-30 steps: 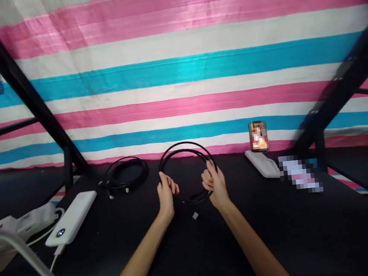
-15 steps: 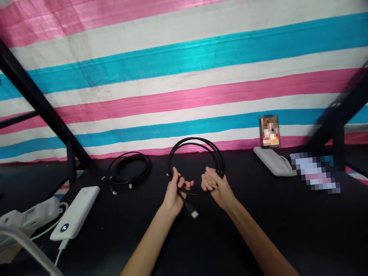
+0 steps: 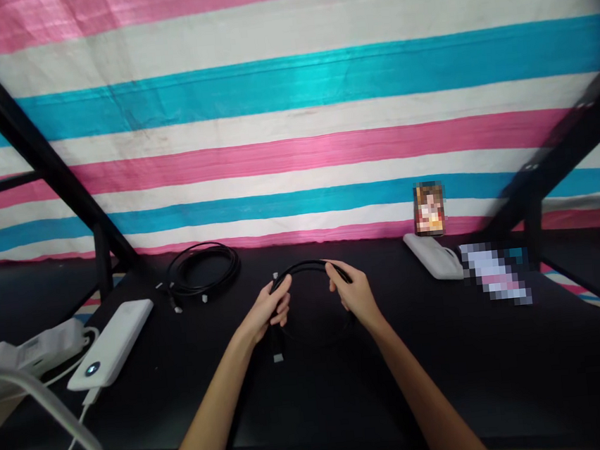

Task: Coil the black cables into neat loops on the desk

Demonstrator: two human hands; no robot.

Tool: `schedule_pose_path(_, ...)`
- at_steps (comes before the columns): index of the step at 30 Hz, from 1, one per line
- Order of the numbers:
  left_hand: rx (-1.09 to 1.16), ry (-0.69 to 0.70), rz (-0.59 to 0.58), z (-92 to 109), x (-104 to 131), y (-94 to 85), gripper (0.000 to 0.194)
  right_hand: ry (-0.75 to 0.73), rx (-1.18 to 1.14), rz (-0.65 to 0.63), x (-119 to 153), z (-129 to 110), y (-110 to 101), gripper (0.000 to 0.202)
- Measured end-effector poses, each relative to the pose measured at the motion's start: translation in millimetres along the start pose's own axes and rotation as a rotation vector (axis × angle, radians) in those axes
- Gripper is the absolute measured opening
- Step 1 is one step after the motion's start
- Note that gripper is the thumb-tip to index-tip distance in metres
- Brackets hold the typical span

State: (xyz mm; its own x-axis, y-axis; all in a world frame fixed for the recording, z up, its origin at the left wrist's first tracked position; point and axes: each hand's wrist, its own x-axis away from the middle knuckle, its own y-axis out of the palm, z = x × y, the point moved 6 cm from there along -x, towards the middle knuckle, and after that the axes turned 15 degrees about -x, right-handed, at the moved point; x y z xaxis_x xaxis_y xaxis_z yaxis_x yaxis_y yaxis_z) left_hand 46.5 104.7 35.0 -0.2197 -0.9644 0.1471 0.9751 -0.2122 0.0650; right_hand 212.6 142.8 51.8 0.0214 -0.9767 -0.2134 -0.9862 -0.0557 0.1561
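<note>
A black cable [image 3: 308,264] is wound into a round coil between my two hands. My left hand [image 3: 269,306] is closed on the coil's left side, thumb on top and fingers curled beneath. On the coil's right side, my right hand [image 3: 353,292] grips it the same way. One cable plug [image 3: 278,358] with a pale metal end hangs below my left hand, and a small light connector tip [image 3: 275,276] shows just above that hand. The lower part of the loop is dark against the table and hard to make out.
A second coiled black cable [image 3: 208,288] lies at the back left of the black table [image 3: 307,408]. Left are a white power bank [image 3: 111,346] and a power strip [image 3: 41,351]. Back right are a light grey device [image 3: 433,258], a blurred picture card [image 3: 429,209] and a blurred item [image 3: 496,273].
The coil and both hands have come down, and its top now sits lower. My hands have shifted their grip to the coil's upper sides, and the hanging plug has swung left.
</note>
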Motion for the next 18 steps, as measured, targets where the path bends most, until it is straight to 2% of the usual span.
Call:
schedule_pose_path(5,0.106,0.017,0.009,3,-2,-8.2,0.045,0.047,-0.119,-0.043,-1,-1,4,0.045)
schedule_pose_path(10,0.088,0.008,0.017,2,-2,-4.3,0.042,0.119,-0.205,-0.065,0,-2,6,0.038)
schedule_pose_path(15,-0.041,0.012,0.232,0,1,-8.0,0.042,0.098,-0.144,-0.105,1,-7,9,0.032)
schedule_pose_path(18,-0.035,0.045,0.283,2,2,-10.6,0.042,0.156,-0.19,-0.076,4,2,13,0.034)
